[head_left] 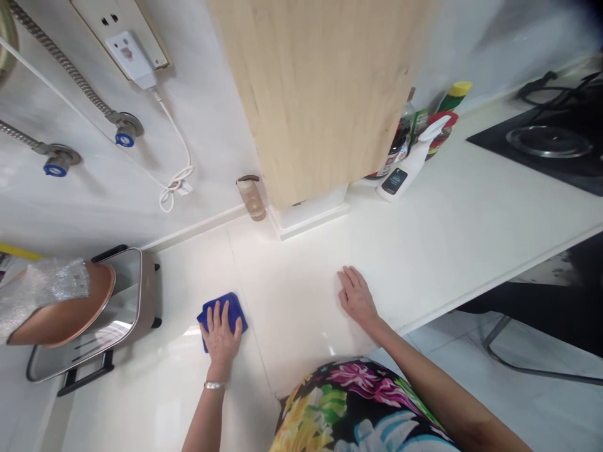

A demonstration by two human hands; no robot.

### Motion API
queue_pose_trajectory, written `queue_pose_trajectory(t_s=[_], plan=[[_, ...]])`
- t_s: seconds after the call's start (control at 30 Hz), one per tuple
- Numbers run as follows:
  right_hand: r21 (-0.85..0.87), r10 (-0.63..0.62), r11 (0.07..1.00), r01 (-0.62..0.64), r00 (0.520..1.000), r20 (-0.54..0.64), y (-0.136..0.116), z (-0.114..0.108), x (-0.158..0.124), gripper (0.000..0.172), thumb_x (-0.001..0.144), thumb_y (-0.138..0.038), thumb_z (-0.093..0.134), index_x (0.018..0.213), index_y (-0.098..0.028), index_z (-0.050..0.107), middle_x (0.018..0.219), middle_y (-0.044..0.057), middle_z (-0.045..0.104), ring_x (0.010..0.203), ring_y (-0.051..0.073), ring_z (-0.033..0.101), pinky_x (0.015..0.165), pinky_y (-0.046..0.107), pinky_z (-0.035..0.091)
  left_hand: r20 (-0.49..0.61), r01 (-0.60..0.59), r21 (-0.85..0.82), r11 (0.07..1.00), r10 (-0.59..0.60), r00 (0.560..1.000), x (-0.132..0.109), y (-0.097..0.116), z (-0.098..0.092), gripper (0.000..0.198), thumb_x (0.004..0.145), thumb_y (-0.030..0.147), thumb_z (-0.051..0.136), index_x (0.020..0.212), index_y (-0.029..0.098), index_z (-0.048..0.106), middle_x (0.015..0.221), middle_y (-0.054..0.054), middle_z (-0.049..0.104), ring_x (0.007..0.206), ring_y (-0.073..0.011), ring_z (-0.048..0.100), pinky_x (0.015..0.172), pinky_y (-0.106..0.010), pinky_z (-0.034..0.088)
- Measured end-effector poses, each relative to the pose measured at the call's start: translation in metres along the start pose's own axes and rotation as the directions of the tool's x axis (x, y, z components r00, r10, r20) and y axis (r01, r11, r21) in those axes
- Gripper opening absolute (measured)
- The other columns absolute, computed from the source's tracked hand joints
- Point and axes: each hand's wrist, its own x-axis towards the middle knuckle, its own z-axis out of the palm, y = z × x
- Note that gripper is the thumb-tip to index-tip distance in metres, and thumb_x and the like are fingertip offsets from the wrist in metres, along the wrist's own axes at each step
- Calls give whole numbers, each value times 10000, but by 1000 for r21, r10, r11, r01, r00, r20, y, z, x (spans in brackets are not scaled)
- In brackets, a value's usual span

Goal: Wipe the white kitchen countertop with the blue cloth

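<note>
My left hand (220, 336) lies flat with fingers spread on a folded blue cloth (233, 312), pressing it against the white countertop (287, 301). A silvery bracelet (215, 385) circles that wrist. My right hand (357, 296) rests on the counter near its front edge, fingers loosely extended and slightly bent, with nothing visible in it. Between the hands lies a stretch of counter with a seam close to the cloth.
At left stands a wide appliance (149, 295) with black handles, holding a copper-coloured pan (101, 298) and bubble wrap (51, 285). A small bottle (253, 199) sits by the wall. A wooden cabinet (320, 94) overhangs the counter. Rightward are a spray bottle (405, 169) and a black cooktop (532, 141).
</note>
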Motion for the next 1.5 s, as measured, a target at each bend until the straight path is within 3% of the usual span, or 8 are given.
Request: queue_pose_trajectory(t_s=[0.2,0.37,0.8,0.93,1.07,1.33,1.5], plan=[[-39,-3,999,3,1000,3,-2,0,1,522,897,-150,392,1415,-100,434,1503,189,395,1468,326,278,1149,558,407,53,157,-26,987,-156,986,68,27,13,638,982,488,344,1547,193,356,1628,-123,316,1518,-359,191,1177,-713,143],[-79,-9,997,10,1000,5,-4,0,1,525,883,-133,408,1405,-85,438,1487,204,410,1459,339,292,1146,564,407,37,237,-41,971,-235,971,108,62,25,659,983,487,328,1558,166,327,1635,-149,289,1518,-395,160,1150,-757,116],[-96,13,995,-12,1000,9,-5,0,6,539,831,-116,440,1369,-105,467,1457,186,444,1432,331,334,1125,545,422,68,34,-118,992,-26,997,165,149,43,665,975,487,347,1560,173,329,1649,-150,247,1527,-406,124,1158,-757,63],[-84,26,996,-26,1000,-3,-6,0,7,545,826,-114,438,1370,-110,463,1460,187,441,1435,328,331,1119,544,424,81,-39,-113,993,49,996,161,166,45,657,979,492,344,1562,188,326,1648,-136,254,1527,-402,132,1160,-756,61],[-72,35,997,-35,999,3,-5,1,7,533,830,-121,439,1361,-105,482,1452,190,452,1442,327,319,1131,536,412,62,-136,-105,985,143,988,141,176,44,651,981,495,351,1561,199,330,1644,-131,265,1525,-397,151,1162,-753,74],[-32,44,998,-44,999,-13,-4,5,7,549,817,-141,460,1363,-96,502,1460,193,461,1443,321,312,1149,529,388,13,-325,-146,935,330,944,74,203,40,653,962,503,413,1554,235,349,1639,-102,293,1523,-377,181,1191,-719,93],[-17,35,999,-35,999,-32,-3,5,7,538,823,-145,456,1356,-99,511,1442,181,482,1430,316,331,1143,519,395,-25,-439,-139,888,440,898,28,204,37,648,951,482,452,1550,256,354,1639,-86,297,1523,-357,192,1206,-699,126]])
